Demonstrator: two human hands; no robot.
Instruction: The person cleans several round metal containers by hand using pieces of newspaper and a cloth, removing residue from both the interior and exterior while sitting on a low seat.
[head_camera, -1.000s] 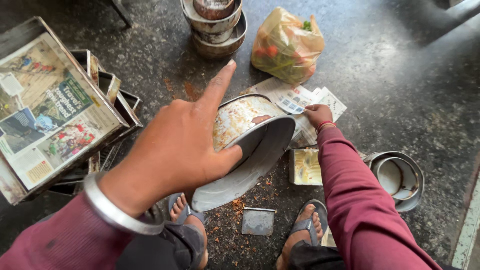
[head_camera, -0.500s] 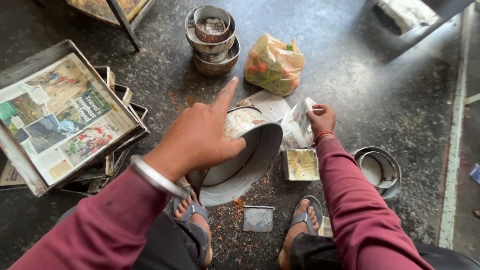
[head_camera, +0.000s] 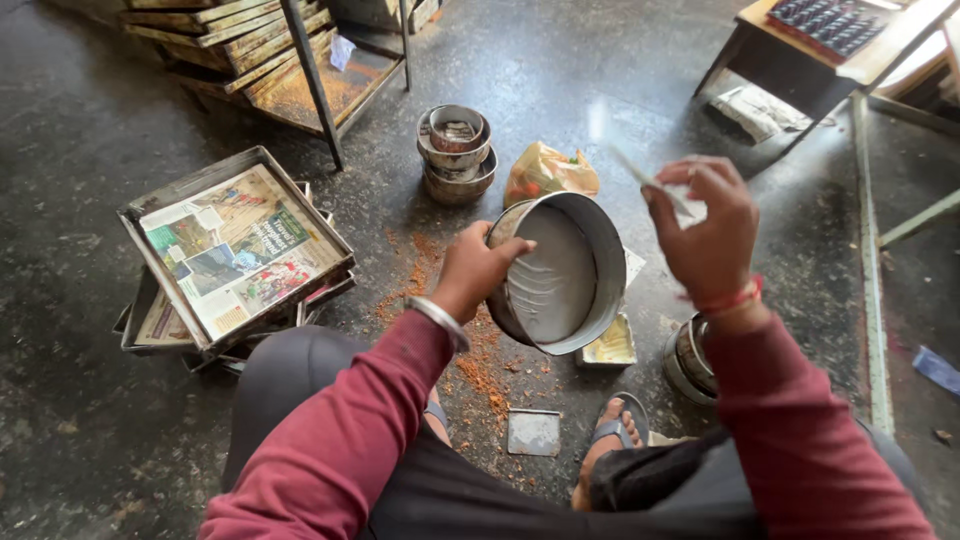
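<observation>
Dark, speckled concrete floor (head_camera: 620, 90) fills the head view, with orange crumbs scattered near its middle.

From the head camera, the left hand (head_camera: 478, 268) is clenched on the rim of a round metal pan (head_camera: 560, 272), thumb inside and fingers behind. The pan is held above the floor, tipped on its side, with its open mouth facing right and toward the person; its pale, smeared bottom shows inside and its wall is dull grey metal. The right hand (head_camera: 708, 232) is raised just right of the pan, apart from it, pinching a thin blurred strip (head_camera: 640, 172); what it is cannot be told.

Behind the pan stands one stack of round metal tins (head_camera: 457, 152), about three deep, with one orange plastic bag (head_camera: 548, 170) beside it. Toward the left edge of the floor lie stacked square metal trays (head_camera: 232, 250), the top one lined with newspaper. Two small square tins (head_camera: 533, 432) lie near the sandalled feet, and more round tins (head_camera: 690, 362) sit under the right wrist.
</observation>
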